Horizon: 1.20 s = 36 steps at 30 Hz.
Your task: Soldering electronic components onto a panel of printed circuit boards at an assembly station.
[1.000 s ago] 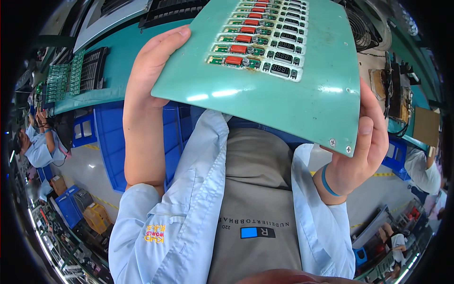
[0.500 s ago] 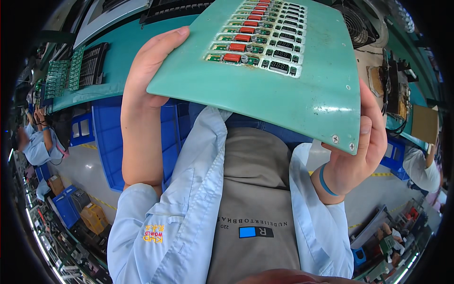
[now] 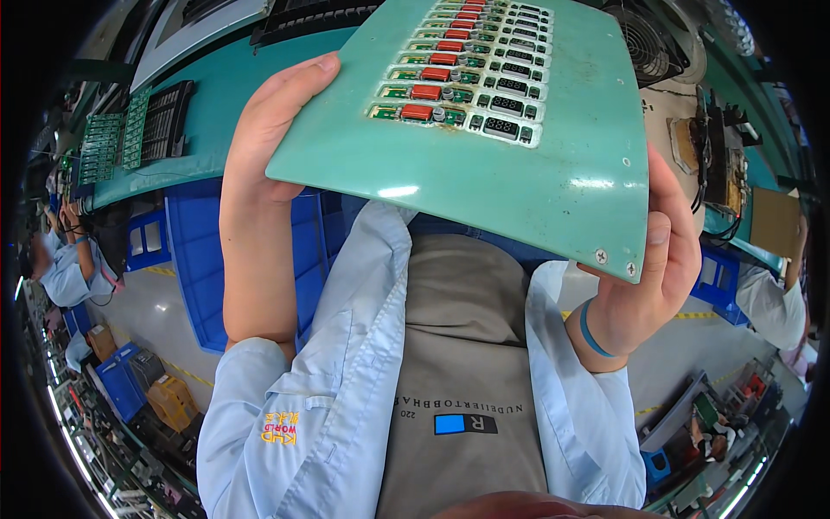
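Note:
A flat green fixture board (image 3: 467,177) is held up in front of my chest, its near edge tilted down to the right. Through cut-outs in it show rows of small circuit boards, each with a red box-shaped component (image 3: 417,112) and a black digit display (image 3: 501,128). My left hand (image 3: 281,121) grips the board's left edge, thumb on top and fingers hidden beneath. At the near right corner, beside two screws, my right hand (image 3: 661,246) clasps the edge with its fingers curled behind.
Beyond the board runs a green workbench (image 3: 203,121) with circuit-board panels (image 3: 102,143) and a black rack (image 3: 164,121). A round fan (image 3: 644,43) stands at the far right. A blue crate (image 3: 194,259) sits below on the left. Co-workers sit at both sides.
The board has shifted slightly left and a little downward on the near side, with both hands still gripping it. My right hand moved a little left along with it.

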Each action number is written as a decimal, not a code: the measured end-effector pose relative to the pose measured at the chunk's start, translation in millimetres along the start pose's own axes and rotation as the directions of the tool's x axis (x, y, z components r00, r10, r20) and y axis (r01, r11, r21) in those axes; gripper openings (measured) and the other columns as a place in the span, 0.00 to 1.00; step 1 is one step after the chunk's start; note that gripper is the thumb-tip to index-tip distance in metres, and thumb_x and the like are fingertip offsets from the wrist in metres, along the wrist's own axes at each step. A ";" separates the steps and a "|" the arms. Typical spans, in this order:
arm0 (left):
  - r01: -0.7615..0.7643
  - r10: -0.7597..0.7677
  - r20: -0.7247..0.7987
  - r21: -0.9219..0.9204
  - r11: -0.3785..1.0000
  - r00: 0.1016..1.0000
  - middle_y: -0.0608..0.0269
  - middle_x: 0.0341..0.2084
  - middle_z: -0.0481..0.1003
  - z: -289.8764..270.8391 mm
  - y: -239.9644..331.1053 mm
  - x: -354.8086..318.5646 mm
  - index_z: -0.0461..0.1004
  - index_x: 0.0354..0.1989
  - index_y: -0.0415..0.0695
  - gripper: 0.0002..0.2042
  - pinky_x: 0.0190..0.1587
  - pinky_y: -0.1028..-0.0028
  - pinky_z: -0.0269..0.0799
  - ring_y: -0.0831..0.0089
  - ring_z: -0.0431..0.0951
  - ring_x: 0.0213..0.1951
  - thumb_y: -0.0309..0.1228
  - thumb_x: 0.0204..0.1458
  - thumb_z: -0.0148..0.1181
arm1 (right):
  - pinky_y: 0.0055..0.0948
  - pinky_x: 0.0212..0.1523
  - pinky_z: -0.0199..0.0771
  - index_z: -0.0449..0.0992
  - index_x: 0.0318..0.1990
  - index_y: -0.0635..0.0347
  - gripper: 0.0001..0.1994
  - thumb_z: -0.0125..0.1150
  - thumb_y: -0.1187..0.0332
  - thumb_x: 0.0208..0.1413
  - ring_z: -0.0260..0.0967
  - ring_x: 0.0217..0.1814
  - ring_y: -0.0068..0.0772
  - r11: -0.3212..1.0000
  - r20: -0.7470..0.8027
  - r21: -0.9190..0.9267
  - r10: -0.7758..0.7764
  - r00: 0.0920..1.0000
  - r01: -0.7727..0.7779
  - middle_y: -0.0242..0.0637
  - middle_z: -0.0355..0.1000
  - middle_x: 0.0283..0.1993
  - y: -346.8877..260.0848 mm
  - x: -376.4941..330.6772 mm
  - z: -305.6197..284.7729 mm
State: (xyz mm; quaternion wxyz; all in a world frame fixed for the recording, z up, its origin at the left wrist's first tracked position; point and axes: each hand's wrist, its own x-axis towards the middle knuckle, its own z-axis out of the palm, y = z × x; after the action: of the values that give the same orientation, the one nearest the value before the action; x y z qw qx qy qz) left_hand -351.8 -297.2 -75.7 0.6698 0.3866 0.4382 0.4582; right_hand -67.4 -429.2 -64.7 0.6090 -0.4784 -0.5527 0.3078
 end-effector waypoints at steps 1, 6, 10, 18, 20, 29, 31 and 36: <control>-0.006 0.006 -0.007 0.007 1.000 1.000 0.43 0.40 0.82 1.6 0.7 -0.9 0.74 0.56 0.25 0.20 0.30 0.81 0.75 0.72 0.82 0.31 0.31 0.64 0.56 | 0.29 0.59 0.72 0.68 0.65 0.78 0.25 0.46 0.62 0.72 0.75 0.58 0.38 1.000 0.001 0.003 0.007 1.000 -0.007 0.55 0.74 0.61 0.3 -0.2 -0.1; -0.017 0.017 -0.014 0.028 0.999 1.000 0.42 0.42 0.82 1.8 0.8 -0.2 0.72 0.59 0.25 0.21 0.32 0.81 0.76 0.71 0.83 0.32 0.31 0.64 0.55 | 0.30 0.60 0.72 0.68 0.65 0.78 0.25 0.46 0.62 0.72 0.75 0.59 0.40 0.999 0.004 0.021 0.025 1.000 -0.026 0.56 0.73 0.62 2.8 -0.3 -0.7; -0.016 0.017 -0.011 0.038 0.999 1.000 0.42 0.43 0.82 2.1 1.1 1.0 0.72 0.60 0.25 0.21 0.32 0.82 0.76 0.71 0.83 0.33 0.30 0.64 0.55 | 0.31 0.61 0.72 0.67 0.65 0.78 0.25 0.46 0.62 0.72 0.74 0.60 0.40 0.999 0.004 0.040 0.027 1.000 -0.027 0.56 0.73 0.62 5.7 0.0 -0.8; -0.020 0.022 -0.039 0.035 0.999 0.999 0.43 0.41 0.82 1.4 -0.8 3.9 0.72 0.59 0.25 0.20 0.31 0.82 0.76 0.72 0.82 0.31 0.30 0.65 0.55 | 0.26 0.54 0.74 0.65 0.66 0.78 0.27 0.54 0.63 0.70 0.75 0.53 0.35 0.991 -0.030 0.126 0.041 0.999 -0.037 0.54 0.74 0.60 6.8 3.1 3.2; -0.018 0.019 -0.031 0.033 0.999 0.999 0.44 0.41 0.82 0.5 -1.3 5.5 0.72 0.59 0.25 0.20 0.30 0.82 0.76 0.72 0.82 0.31 0.30 0.65 0.55 | 0.26 0.54 0.74 0.65 0.66 0.79 0.26 0.54 0.63 0.70 0.75 0.52 0.35 0.991 -0.034 0.125 0.045 0.998 -0.040 0.54 0.74 0.60 6.8 3.8 4.3; -0.012 0.013 -0.034 0.032 0.999 0.999 0.45 0.41 0.82 -3.1 -3.5 10.5 0.72 0.59 0.26 0.21 0.32 0.83 0.76 0.73 0.82 0.32 0.31 0.64 0.57 | 0.27 0.54 0.74 0.65 0.66 0.79 0.25 0.53 0.66 0.70 0.75 0.53 0.35 0.985 -0.010 0.160 0.064 0.998 -0.061 0.54 0.73 0.60 12.0 9.9 4.8; -0.026 0.031 -0.057 0.074 0.997 0.998 0.45 0.43 0.82 0.6 -2.0 9.4 0.71 0.60 0.26 0.22 0.35 0.82 0.76 0.72 0.82 0.34 0.31 0.64 0.57 | 0.27 0.55 0.74 0.65 0.66 0.79 0.25 0.52 0.67 0.69 0.75 0.53 0.35 0.986 -0.005 0.149 0.077 0.997 -0.076 0.54 0.74 0.60 12.0 11.4 4.2; -0.165 0.165 0.011 0.125 0.978 0.986 0.44 0.53 0.78 -6.0 -11.6 10.9 0.65 0.68 0.31 0.25 0.47 0.78 0.78 0.67 0.82 0.46 0.29 0.64 0.57 | 0.28 0.56 0.74 0.69 0.65 0.74 0.22 0.52 0.73 0.65 0.74 0.55 0.36 0.981 -0.038 0.128 0.155 0.987 -0.149 0.49 0.73 0.62 12.9 11.3 0.5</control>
State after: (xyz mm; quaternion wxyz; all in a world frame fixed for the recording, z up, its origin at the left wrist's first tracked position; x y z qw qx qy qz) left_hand -352.2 -289.4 -90.8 0.6038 0.4631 0.4325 0.4837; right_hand -63.7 -414.4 -72.4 0.6254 -0.4875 -0.4797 0.3757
